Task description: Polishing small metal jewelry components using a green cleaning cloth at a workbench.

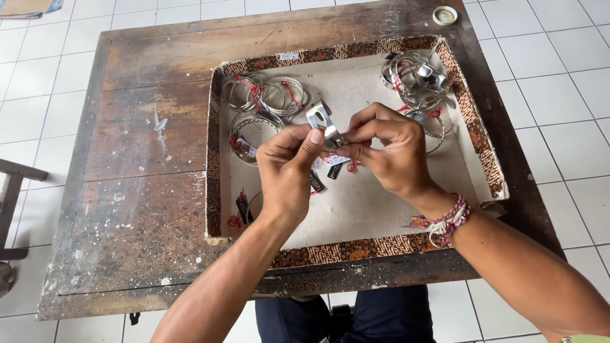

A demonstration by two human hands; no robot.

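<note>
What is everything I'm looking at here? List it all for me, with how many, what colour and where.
Wooden table: one, dark brown with white paint specks, on the white tiled floor.
Shallow tray: one, pale inside with a brown patterned rim, on the table's right half.
Bangle bundles: several, silver tied with red string, at the tray's upper left and upper right; exact number unclear.
Wide cuff bracelet: one, silver, held over the tray's middle.
Small tags: a few, black and white, hanging below the hands.
Round lid: one, pale, at the table's far right corner.
Woven wristbands: several, multicoloured, on the right wrist.
Left hand: grip on the cuff.
Right hand: pinching at the cuff and tag string.
</note>
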